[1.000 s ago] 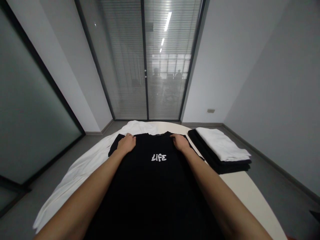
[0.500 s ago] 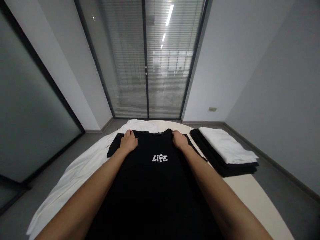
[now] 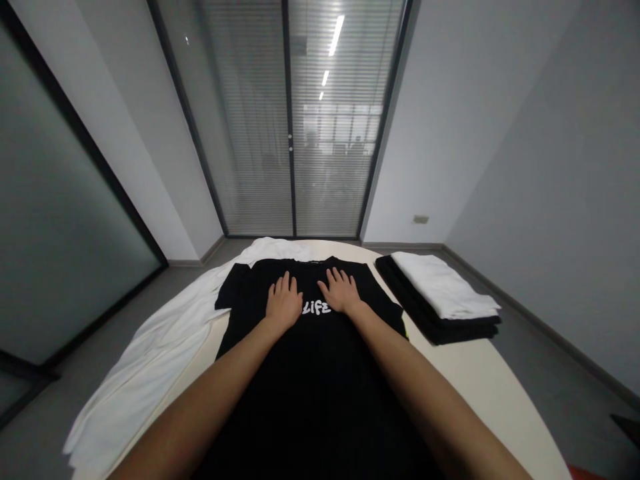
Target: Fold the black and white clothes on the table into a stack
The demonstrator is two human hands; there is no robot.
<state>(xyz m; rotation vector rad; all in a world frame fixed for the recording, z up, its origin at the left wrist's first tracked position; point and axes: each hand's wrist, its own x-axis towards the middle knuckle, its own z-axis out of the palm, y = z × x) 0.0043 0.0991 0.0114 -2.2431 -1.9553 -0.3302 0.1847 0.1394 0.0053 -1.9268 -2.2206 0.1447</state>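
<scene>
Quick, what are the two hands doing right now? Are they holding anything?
Left hand: open, flat on the black T-shirt, holding nothing.
Right hand: open, flat on the same shirt beside the white lettering, holding nothing.

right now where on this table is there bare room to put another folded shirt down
Bare tabletop shows on the right, between the black shirt and the table's edge, in front of the folded stack. A thin bare strip runs between the shirt and the white cloth. The middle is crowded: left hand and right hand lie flat on the shirt.
</scene>
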